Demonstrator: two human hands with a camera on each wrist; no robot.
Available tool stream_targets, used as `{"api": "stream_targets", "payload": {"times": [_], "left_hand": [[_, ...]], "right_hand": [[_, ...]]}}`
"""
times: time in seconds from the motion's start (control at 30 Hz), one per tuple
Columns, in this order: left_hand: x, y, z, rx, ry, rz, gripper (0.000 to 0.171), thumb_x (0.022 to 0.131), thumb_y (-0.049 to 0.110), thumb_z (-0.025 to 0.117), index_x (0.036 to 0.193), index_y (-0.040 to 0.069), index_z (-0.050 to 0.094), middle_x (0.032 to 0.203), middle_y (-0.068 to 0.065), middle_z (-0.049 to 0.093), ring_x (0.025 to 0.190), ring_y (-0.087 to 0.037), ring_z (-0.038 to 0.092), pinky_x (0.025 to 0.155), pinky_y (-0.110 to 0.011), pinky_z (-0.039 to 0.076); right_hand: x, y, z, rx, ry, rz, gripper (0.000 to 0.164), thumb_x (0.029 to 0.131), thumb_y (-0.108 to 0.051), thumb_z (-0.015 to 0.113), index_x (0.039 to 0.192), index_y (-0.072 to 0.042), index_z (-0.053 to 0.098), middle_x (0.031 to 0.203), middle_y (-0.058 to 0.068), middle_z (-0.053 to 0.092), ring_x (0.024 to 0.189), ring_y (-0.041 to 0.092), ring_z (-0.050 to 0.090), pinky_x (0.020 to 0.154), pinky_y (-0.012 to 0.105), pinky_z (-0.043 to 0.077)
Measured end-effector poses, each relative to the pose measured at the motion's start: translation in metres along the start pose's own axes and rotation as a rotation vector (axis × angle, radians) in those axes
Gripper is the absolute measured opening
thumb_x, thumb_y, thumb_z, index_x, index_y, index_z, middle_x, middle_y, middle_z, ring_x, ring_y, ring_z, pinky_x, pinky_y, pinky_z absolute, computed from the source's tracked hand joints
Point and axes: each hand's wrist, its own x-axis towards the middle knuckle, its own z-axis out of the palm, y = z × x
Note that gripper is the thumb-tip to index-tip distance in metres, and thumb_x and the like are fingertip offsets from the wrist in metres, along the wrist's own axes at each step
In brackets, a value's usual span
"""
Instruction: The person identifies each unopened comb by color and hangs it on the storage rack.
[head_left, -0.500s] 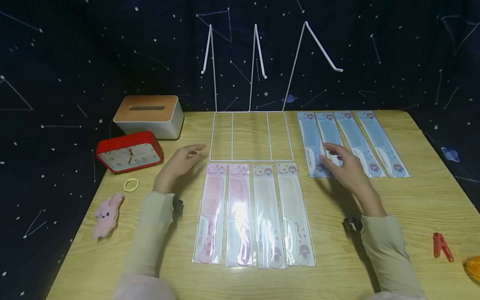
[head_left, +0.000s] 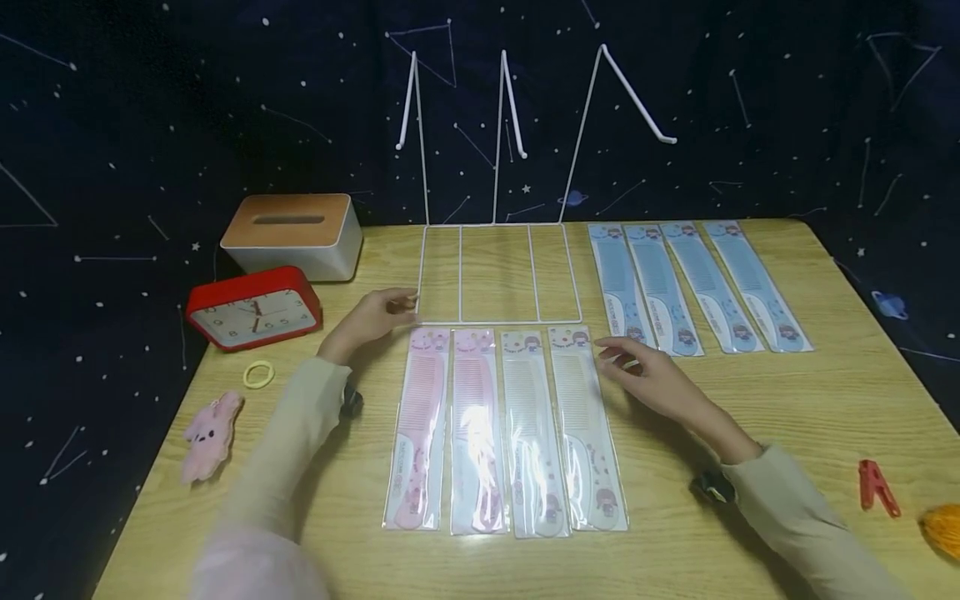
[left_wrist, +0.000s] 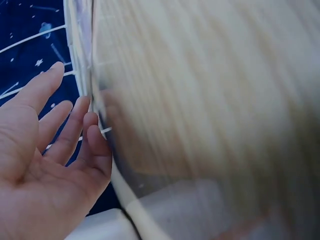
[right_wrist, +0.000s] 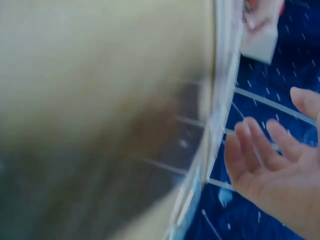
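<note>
A white wire rack (head_left: 495, 322) stands at the back of the table, its three prongs rising against the dark cloth. My left hand (head_left: 367, 321) is at the rack's front left corner, fingertips right at the wire and loosely bent. To the right of the rack's front corner hovers my right hand (head_left: 652, 379), fingers relaxed with nothing in them. It is close to the top of a packaged cream comb (head_left: 573, 400). Beside that lie another pale comb (head_left: 527, 392) and two pink combs (head_left: 420, 400). Both wrist views show loosely spread, bare fingers.
Several packaged blue combs (head_left: 701, 283) lie in a row at the back right. On the left are a tissue box (head_left: 337, 237), a red clock (head_left: 255, 308), a yellow ring (head_left: 258, 383) and a pink plush toy (head_left: 207, 442). A red clip (head_left: 876, 487) and orange yarn (head_left: 941, 527) lie far right.
My right hand has moved left, away from over the blue combs toward the rack's right front corner. My left hand has shifted slightly right, up to the rack's left corner.
</note>
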Motion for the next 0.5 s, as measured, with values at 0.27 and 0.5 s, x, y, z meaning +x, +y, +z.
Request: {"api": "stream_targets", "payload": {"times": [0.27, 0.5], "left_hand": [[0.006, 0.000, 0.002, 0.028, -0.013, -0.044, 0.053, 0.088, 0.017, 0.068, 0.134, -0.004, 0.050, 0.120, -0.020, 0.061, 0.109, -0.031, 0.055, 0.097, -0.042, 0.045], [0.012, -0.004, 0.005, 0.095, -0.027, -0.031, 0.050, 0.089, 0.016, 0.067, 0.132, -0.004, 0.053, 0.127, -0.022, 0.057, 0.110, -0.030, 0.054, 0.098, -0.043, 0.045]], "right_hand": [[-0.009, 0.000, 0.022, -0.097, -0.008, 0.022, 0.066, 0.090, -0.030, 0.066, 0.140, 0.003, 0.038, 0.129, 0.029, 0.049, 0.118, 0.044, 0.046, 0.099, 0.058, 0.039], [-0.013, -0.004, 0.034, -0.294, -0.063, 0.011, 0.088, 0.075, -0.052, 0.074, 0.140, -0.001, 0.041, 0.141, 0.029, 0.039, 0.123, 0.049, 0.035, 0.100, 0.064, 0.029]]}}
